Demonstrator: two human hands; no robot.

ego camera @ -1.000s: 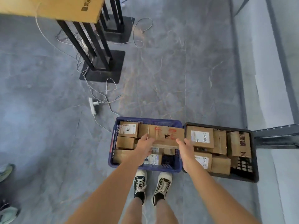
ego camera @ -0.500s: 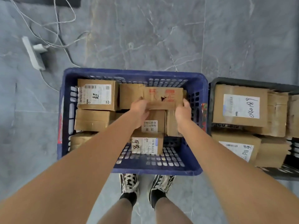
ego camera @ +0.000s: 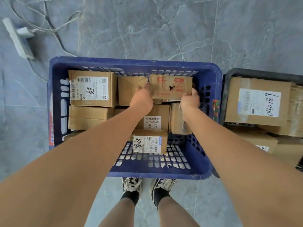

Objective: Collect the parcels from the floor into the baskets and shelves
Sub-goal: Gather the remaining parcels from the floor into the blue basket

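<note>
Standing at the near edge of the blue basket [ego camera: 134,173], two sneakers [ego camera: 148,185] point toward it on the grey marbled floor [ego camera: 147,30]. Both bare forearms reach forward over the basket's near wall. Just inside that wall sits a small parcel with a white label [ego camera: 150,141], upright on the slotted bottom. Beyond it lies a carton with a printed notice [ego camera: 155,118], with a tape-wrapped box [ego camera: 177,118] just beside it on the right. To the left, a plain flat carton [ego camera: 88,117] lies under the left forearm's line, and past that a larger labelled parcel [ego camera: 91,88] fills the far left corner.

The left hand [ego camera: 142,99] grips the left end of a torn parcel with red print [ego camera: 171,86], fingers curled round its edge. The right hand [ego camera: 190,101] grips the right end in the same way, thumb side toward the camera. That parcel is held level between the hands at the far right of the blue basket, close to its far wall and above the cartons below; whether it touches them cannot be told. A plain brown box [ego camera: 129,90] sits just left of it, behind the left hand.

Touching the blue basket's right side stands a black basket [ego camera: 262,73], holding a big parcel marked 040189 [ego camera: 255,102] and other cartons. Farther off at upper left, a white power strip [ego camera: 18,40] and thin cables [ego camera: 49,22] lie on the floor.
</note>
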